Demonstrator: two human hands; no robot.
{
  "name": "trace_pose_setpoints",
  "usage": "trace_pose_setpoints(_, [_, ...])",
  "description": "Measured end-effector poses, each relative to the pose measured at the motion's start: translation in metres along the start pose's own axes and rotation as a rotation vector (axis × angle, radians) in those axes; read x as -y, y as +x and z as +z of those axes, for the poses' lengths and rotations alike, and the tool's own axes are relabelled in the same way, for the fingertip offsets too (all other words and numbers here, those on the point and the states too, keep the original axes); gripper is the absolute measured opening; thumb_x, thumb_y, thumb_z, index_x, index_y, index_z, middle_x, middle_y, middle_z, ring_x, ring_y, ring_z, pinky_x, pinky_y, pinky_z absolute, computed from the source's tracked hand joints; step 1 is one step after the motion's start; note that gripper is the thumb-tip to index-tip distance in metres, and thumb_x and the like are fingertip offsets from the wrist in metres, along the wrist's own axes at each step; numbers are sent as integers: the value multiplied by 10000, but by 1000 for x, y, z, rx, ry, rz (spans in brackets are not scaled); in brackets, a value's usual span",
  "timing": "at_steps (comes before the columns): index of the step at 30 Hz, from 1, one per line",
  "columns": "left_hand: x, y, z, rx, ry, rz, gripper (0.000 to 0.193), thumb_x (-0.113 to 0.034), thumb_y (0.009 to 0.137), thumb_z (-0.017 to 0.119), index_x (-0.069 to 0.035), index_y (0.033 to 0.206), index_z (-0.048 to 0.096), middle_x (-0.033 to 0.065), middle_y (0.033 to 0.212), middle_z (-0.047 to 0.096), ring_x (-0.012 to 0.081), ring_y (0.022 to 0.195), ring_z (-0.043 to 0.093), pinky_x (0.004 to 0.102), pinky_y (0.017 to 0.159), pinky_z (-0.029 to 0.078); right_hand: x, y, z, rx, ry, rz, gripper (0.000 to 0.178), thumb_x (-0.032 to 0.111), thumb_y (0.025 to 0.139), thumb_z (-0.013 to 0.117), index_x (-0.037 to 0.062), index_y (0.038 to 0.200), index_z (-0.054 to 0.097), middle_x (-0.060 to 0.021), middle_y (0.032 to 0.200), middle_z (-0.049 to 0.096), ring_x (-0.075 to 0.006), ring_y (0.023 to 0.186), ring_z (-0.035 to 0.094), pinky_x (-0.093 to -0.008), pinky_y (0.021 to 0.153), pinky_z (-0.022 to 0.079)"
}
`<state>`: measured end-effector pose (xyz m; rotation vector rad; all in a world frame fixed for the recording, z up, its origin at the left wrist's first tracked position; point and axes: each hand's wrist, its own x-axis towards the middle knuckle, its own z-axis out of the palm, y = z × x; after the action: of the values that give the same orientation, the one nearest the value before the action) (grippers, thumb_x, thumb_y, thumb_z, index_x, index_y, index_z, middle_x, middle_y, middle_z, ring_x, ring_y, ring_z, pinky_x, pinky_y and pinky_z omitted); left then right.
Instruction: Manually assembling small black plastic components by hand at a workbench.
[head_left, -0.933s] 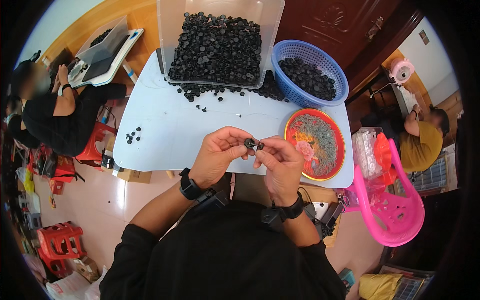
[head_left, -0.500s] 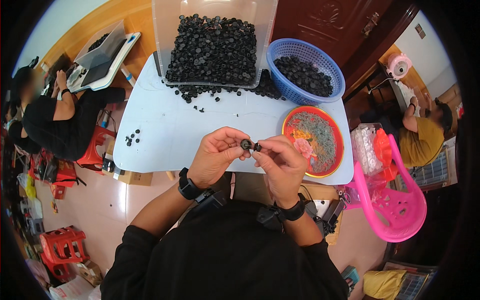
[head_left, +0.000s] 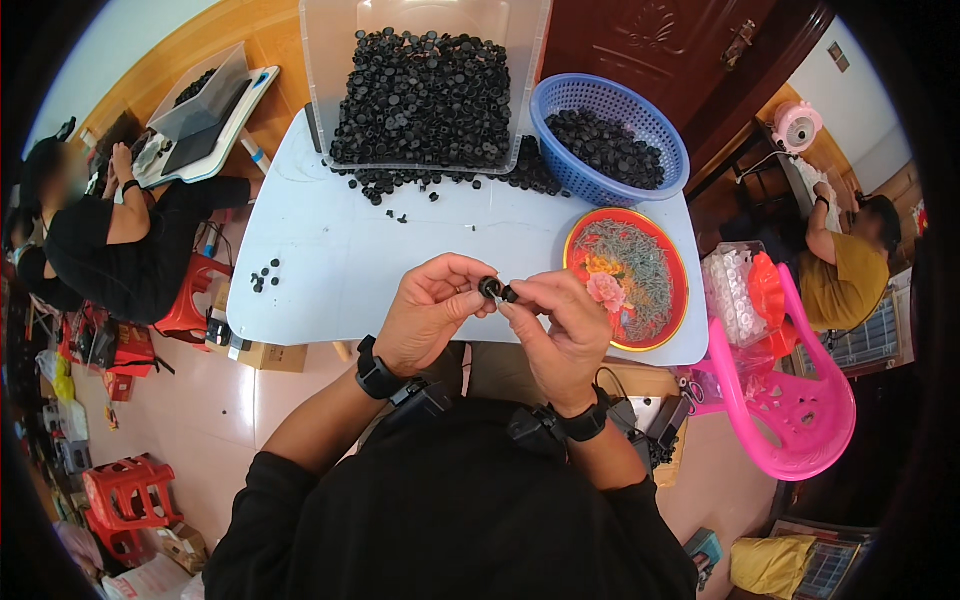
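Observation:
My left hand (head_left: 437,308) pinches a small round black plastic cap (head_left: 489,287), its hollow side showing. Against its right side, my right hand (head_left: 562,325) grips a second small black plastic piece (head_left: 510,294), mostly covered by the fingers. The two pieces meet or nearly meet above the table's near edge; whether they are joined I cannot tell. Beside my right hand lies a red tray (head_left: 571,240) with a flower print, holding many thin grey metal pins (head_left: 640,262).
On the pale table (head_left: 330,240) stand a clear bin (head_left: 425,20) of black caps, tipped toward me, and a blue basket (head_left: 570,170) of black parts. Loose caps (head_left: 265,275) lie at the left. A pink chair (head_left: 800,440) stands right; co-workers sit on both sides.
My right fingers have shifted slightly left, bringing their black piece closer to the cap in my left hand. The co-worker at the right has moved an arm.

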<state>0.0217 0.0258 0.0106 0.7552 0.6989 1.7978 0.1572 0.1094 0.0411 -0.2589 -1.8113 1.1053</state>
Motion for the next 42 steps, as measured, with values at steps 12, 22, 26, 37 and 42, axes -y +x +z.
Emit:
trace_pose_setpoints(12, [2, -2, -3, -60, -76, -73, 160, -53, 861, 540, 7, 1010, 536, 108, 924, 608, 124, 775, 556, 241, 692, 446, -15, -10, 2, -45, 122, 138, 233, -86, 721, 648, -29, 940, 592, -77, 859, 559, -110, 715, 552, -211, 590, 454])
trace_pose_setpoints(22, [-1, -2, -8, -111, 32, -86, 215, -41, 857, 510, 24, 1061, 525, 138, 931, 616, 124, 752, 575, 236, 661, 462, -37, -12, 0, -32, 746, 623, 159, -20, 822, 576, -41, 978, 559, -100, 804, 598, -144, 680, 595, -269, 590, 515])
trace_pose_setpoints(26, [-5, -3, -3, -108, 148, -77, 237, -42, 861, 513, 35, 1084, 535, 132, 917, 624, 120, 754, 574, 233, 658, 459, -50, -17, -2, 5, 898, 680, 163, 14, 844, 566, -45, 996, 562, -111, 817, 610, -153, 686, 601, -268, 584, 512])
trace_pose_setpoints(37, [-3, -3, -1, -71, 255, -35, 227, -66, 870, 541, 38, 1072, 554, 109, 876, 627, 112, 748, 568, 231, 650, 448, -60, -27, 6, -14, 1142, 750, 139, 62, 857, 574, -28, 964, 575, -131, 857, 638, -126, 645, 585, -240, 540, 495])
trace_pose_setpoints(42, [-3, -3, -2, -93, 276, -38, 223, -50, 860, 551, 38, 1064, 557, 97, 853, 619, 106, 737, 563, 228, 644, 453, -60, -26, 7, -10, 1119, 739, 134, 62, 851, 585, -23, 954, 577, -129, 854, 641, -123, 640, 582, -237, 532, 494])
